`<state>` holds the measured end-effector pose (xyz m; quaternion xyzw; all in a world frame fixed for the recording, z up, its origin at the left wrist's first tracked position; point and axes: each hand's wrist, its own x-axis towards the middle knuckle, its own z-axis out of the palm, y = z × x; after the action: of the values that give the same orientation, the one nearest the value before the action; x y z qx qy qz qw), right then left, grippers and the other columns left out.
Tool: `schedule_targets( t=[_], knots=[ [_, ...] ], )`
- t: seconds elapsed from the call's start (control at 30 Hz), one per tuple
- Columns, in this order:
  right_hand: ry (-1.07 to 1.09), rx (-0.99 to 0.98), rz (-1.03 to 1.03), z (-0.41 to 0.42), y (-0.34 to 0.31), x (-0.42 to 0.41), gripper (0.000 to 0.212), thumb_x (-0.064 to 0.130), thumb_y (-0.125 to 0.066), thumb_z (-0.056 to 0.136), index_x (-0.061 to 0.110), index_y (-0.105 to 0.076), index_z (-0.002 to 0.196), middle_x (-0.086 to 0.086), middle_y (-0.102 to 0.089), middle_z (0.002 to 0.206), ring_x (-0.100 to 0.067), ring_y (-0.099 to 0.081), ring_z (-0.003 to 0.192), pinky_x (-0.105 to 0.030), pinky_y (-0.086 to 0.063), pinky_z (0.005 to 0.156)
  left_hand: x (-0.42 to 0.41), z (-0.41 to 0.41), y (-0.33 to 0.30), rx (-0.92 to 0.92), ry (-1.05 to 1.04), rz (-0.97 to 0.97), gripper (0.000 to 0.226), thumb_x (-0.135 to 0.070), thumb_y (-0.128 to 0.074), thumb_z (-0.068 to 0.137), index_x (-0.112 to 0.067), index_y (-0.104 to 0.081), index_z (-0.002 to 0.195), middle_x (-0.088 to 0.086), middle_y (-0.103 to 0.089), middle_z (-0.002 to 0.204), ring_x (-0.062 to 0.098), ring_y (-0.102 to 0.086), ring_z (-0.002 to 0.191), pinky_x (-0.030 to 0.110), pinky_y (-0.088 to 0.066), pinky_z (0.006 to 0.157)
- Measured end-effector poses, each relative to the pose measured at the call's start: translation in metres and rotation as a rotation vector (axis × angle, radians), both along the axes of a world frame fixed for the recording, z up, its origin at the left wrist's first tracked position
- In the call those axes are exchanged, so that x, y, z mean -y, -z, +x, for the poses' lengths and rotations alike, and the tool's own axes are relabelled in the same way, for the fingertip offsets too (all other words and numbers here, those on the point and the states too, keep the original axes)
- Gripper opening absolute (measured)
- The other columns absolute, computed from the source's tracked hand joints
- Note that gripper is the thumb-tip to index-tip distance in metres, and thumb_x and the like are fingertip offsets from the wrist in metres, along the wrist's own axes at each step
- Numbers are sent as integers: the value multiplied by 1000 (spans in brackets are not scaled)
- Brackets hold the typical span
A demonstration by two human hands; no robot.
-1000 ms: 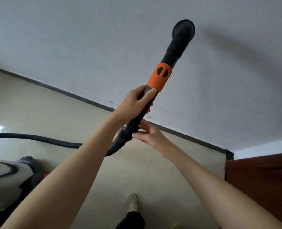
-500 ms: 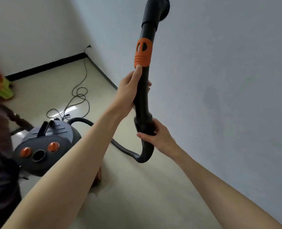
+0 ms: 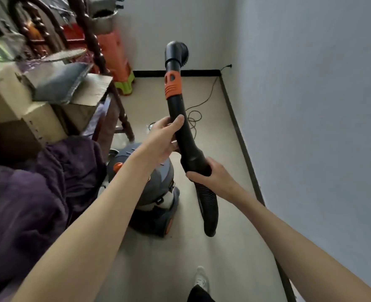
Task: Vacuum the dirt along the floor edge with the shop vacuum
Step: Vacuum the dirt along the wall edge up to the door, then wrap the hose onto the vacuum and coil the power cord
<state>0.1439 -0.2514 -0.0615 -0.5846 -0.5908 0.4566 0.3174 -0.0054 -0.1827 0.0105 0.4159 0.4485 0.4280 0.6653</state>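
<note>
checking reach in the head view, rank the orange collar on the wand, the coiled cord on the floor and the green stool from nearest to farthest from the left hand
From the left hand:
1. Orange collar, just up the wand the hand grips.
2. Coiled cord, on the floor beyond the wand, toward the wall.
3. Green stool, at the far baseboard, left of the wand.

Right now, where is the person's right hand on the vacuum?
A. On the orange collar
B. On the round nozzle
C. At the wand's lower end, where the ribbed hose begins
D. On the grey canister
C: the right hand grips the black wand at its lower end, just above the ribbed hose; the left hand holds higher, below the orange collar.
</note>
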Motion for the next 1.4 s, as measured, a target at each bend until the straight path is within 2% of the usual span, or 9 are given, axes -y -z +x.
schedule_targets(
  t=[0.23,0.37,0.5,0.7,0.8,0.93,1.1,1.23,1.4],
  knots=[
    [-145,-84,21,-31,13,-70,25,34,-73,83,23,-54,96,6,-61,82,2,-57,71,-14,-45,64,-48,-41,14,85,-346,-142,40,-17,-60,92,-3,-45,125,11,-59,106,28,-62,98,42,-55,83],
    [-194,-90,16,-53,21,-105,38,49,-64,80,21,-57,104,6,-62,86,-7,-58,79,-21,-46,71,-68,-66,28,134,-480,-190,33,-18,-61,91,-4,-46,116,13,-60,109,26,-64,91,35,-57,65],
    [-256,-66,-33,-78,38,-139,16,37,-67,89,31,-52,91,10,-55,79,-6,-54,74,-25,-44,70,-94,-87,50,107,-528,-216,37,-18,-62,91,-2,-42,119,14,-59,107,26,-64,90,38,-57,68],
    [-153,-8,-18,-111,78,-187,19,32,-69,86,27,-51,83,5,-54,75,-12,-54,70,-31,-47,67,-143,-114,104,87,-436,-237,16,-18,-57,94,-4,-55,101,11,-63,98,22,-67,86,33,-57,76],
    [-67,2,-65,-119,107,-200,21,33,-70,85,29,-50,79,6,-55,74,-13,-55,72,-28,-47,67,-154,-130,139,-55,-375,-252,23,-19,-54,96,-2,-57,111,11,-64,100,17,-67,83,29,-57,78],
    [41,-1,-121,-120,145,-212,21,46,-65,79,30,-52,82,5,-58,77,-16,-57,75,-34,-49,71,-150,-156,200,-260,-420,-366,7,-14,-56,95,-12,-59,101,8,-62,97,17,-62,82,28,-54,78],
    [76,24,-176,-124,190,-237,19,41,-68,84,29,-53,84,5,-58,81,-18,-60,79,-38,-51,75,-135,-196,283,-646,-581,-438,26,-7,-57,91,-2,-57,116,13,-62,100,18,-59,81,34,-52,83],
    [66,36,-199,-147,225,-259,23,39,-65,88,20,-55,93,7,-57,84,-5,-55,76,-17,-45,68,-135,-217,322,-904,-598,-383,31,-10,-58,90,-2,-56,120,5,-57,102,17,-54,91,12,-34,76],
    [105,63,-198,-175,253,-275,23,39,-65,88,21,-53,95,14,-55,80,1,-52,76,-13,-40,67,-149,-227,354,-1043,-553,-212,30,-16,-66,86,-4,-60,113,14,-61,108,26,-59,98,25,-38,88]
  ],
)
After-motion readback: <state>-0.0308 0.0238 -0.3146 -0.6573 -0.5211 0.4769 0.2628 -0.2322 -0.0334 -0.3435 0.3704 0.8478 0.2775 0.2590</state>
